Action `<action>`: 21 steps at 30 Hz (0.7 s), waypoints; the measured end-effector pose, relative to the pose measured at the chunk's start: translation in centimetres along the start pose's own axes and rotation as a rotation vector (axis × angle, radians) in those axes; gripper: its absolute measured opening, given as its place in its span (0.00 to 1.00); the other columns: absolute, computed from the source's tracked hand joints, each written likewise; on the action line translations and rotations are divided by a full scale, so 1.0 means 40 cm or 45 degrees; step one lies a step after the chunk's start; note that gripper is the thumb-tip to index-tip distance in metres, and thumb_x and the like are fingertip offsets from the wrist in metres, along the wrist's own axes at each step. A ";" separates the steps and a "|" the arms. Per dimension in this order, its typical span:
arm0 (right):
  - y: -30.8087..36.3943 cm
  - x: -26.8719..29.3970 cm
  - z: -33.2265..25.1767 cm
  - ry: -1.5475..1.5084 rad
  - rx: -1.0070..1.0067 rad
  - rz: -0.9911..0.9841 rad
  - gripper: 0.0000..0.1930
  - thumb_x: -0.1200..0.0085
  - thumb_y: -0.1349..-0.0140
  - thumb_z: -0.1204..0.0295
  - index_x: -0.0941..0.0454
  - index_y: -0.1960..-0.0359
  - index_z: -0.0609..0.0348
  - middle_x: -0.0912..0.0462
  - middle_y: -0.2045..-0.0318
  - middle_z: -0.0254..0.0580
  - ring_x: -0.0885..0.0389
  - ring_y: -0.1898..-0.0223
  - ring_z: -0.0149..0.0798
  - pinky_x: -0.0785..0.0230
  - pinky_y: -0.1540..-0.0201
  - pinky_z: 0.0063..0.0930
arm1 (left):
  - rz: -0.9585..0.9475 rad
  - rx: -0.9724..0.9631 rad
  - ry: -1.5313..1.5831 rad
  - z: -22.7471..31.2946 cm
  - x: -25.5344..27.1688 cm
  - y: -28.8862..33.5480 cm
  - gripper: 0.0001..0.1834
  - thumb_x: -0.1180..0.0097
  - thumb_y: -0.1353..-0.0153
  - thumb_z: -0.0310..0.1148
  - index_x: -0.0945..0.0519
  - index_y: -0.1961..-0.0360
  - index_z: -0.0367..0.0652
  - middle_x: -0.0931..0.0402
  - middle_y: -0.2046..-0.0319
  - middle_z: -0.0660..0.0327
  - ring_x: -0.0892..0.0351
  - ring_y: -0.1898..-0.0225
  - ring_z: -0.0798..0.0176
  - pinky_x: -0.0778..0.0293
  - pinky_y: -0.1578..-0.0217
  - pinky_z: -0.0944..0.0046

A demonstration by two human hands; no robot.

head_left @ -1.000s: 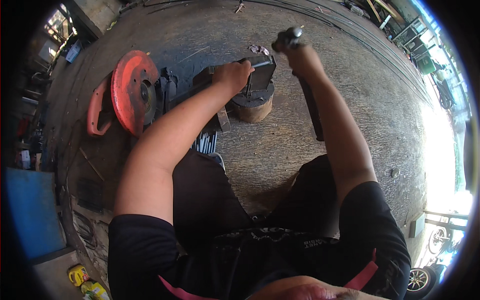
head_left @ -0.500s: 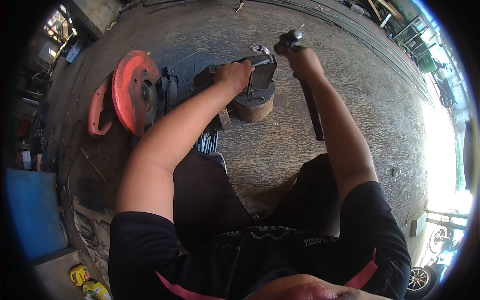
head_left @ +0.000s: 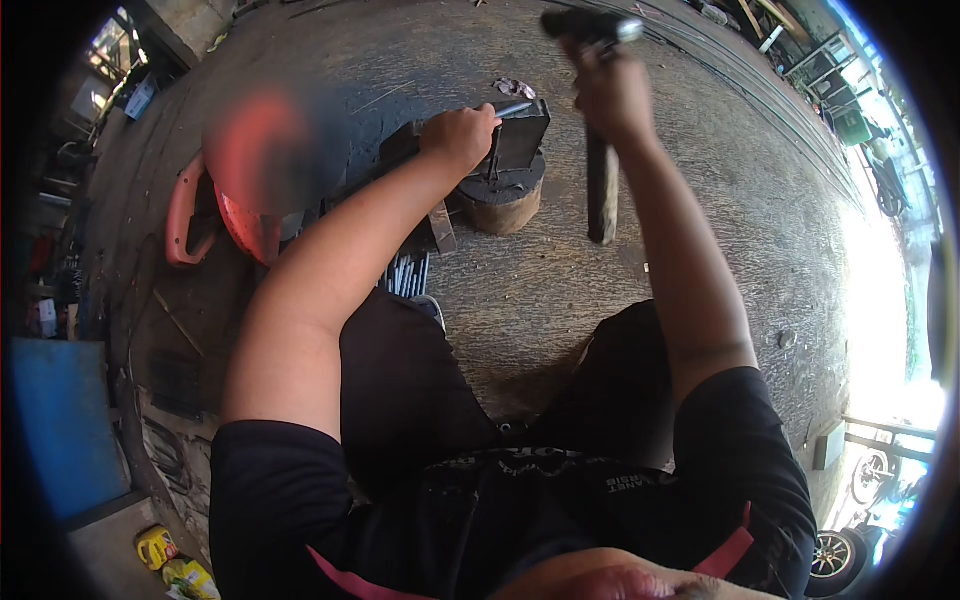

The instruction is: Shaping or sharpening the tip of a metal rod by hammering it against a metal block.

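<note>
The left hand (head_left: 460, 137) gripped a metal rod (head_left: 514, 109), tip near the dark metal block's (head_left: 525, 140) right edge; past that edge, the right hand (head_left: 615, 97) gripped a hammer (head_left: 602, 190).

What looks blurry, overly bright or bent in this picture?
Head view: a smudgy patch blurs much of the red cut-off saw; the hammer head looks slightly smeared; glare washes out the right side; straight edges bow toward the dark rim.
</note>
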State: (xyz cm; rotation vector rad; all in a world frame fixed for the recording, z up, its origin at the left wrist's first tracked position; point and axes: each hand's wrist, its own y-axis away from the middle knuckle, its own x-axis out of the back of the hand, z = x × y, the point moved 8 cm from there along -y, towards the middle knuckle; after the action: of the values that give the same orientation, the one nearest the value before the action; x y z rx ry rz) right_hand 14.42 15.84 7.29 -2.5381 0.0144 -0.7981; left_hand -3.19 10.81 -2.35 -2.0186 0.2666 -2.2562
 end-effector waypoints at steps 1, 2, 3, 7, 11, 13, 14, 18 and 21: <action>0.025 -0.072 0.029 0.190 -0.197 -0.214 0.24 0.52 0.35 0.52 0.21 0.61 0.65 0.17 0.69 0.58 0.17 0.62 0.58 0.24 0.57 0.45 | 0.018 -0.001 -0.004 -0.015 -0.006 0.010 0.17 0.59 0.30 0.46 0.26 0.63 0.44 0.19 0.73 0.49 0.17 0.67 0.42 0.23 0.68 0.45; 0.045 -0.143 0.109 0.301 -0.335 -0.446 0.25 0.50 0.37 0.51 0.21 0.58 0.65 0.16 0.67 0.58 0.16 0.60 0.56 0.24 0.55 0.44 | 0.032 -0.016 0.002 -0.006 -0.010 0.007 0.17 0.59 0.30 0.46 0.26 0.63 0.44 0.19 0.73 0.49 0.17 0.67 0.42 0.23 0.68 0.45; 0.079 -0.155 0.087 0.399 -0.193 -0.412 0.27 0.49 0.39 0.48 0.19 0.59 0.64 0.16 0.66 0.57 0.16 0.59 0.53 0.25 0.54 0.42 | 0.017 -0.001 -0.014 -0.014 -0.015 0.016 0.17 0.58 0.30 0.46 0.26 0.63 0.44 0.19 0.72 0.49 0.17 0.67 0.42 0.23 0.68 0.44; 0.039 -0.113 0.102 0.372 -0.246 -0.460 0.23 0.41 0.42 0.49 0.17 0.59 0.57 0.18 0.73 0.44 0.17 0.74 0.34 0.26 0.72 0.29 | 0.005 0.011 -0.026 -0.011 -0.016 0.012 0.17 0.57 0.30 0.45 0.25 0.63 0.43 0.18 0.72 0.50 0.17 0.68 0.43 0.23 0.69 0.45; -0.030 0.032 -0.069 0.044 0.052 -0.008 0.26 0.44 0.40 0.44 0.20 0.67 0.60 0.21 0.83 0.38 0.19 0.79 0.32 0.28 0.75 0.30 | 0.035 0.003 0.020 -0.027 -0.005 0.017 0.17 0.57 0.31 0.45 0.26 0.64 0.43 0.19 0.73 0.51 0.17 0.68 0.44 0.23 0.70 0.46; -0.027 0.094 -0.142 -0.207 0.019 0.183 0.21 0.45 0.38 0.51 0.23 0.72 0.60 0.26 0.86 0.36 0.26 0.84 0.32 0.33 0.80 0.30 | 0.011 0.029 0.009 -0.024 -0.004 0.014 0.16 0.56 0.31 0.45 0.24 0.64 0.44 0.18 0.72 0.52 0.16 0.67 0.46 0.22 0.68 0.48; -0.015 0.095 -0.154 -0.470 -0.132 0.206 0.19 0.44 0.37 0.57 0.27 0.76 0.61 0.31 0.87 0.34 0.31 0.87 0.32 0.37 0.83 0.31 | -0.001 0.051 -0.014 -0.028 -0.004 0.015 0.15 0.55 0.32 0.45 0.23 0.64 0.45 0.17 0.71 0.53 0.16 0.66 0.48 0.21 0.67 0.49; -0.005 -0.072 0.057 0.157 -0.182 -0.047 0.28 0.50 0.37 0.49 0.22 0.63 0.69 0.17 0.72 0.61 0.16 0.63 0.59 0.23 0.62 0.42 | 0.005 0.022 0.011 -0.009 -0.010 0.004 0.16 0.55 0.32 0.45 0.23 0.64 0.45 0.17 0.70 0.53 0.16 0.64 0.48 0.21 0.66 0.48; 0.047 -0.176 0.150 0.277 -0.290 -0.482 0.28 0.48 0.40 0.46 0.19 0.63 0.65 0.15 0.70 0.53 0.14 0.66 0.49 0.23 0.63 0.37 | -0.014 0.041 0.015 -0.032 -0.031 0.014 0.16 0.57 0.31 0.44 0.25 0.63 0.43 0.18 0.71 0.49 0.17 0.65 0.43 0.23 0.67 0.45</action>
State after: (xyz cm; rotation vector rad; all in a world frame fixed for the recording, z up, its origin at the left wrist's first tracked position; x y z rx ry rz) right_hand 12.06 17.86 -1.62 -2.6907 -0.3310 -1.2816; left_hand -4.35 10.56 -3.79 -1.9967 0.2188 -2.2641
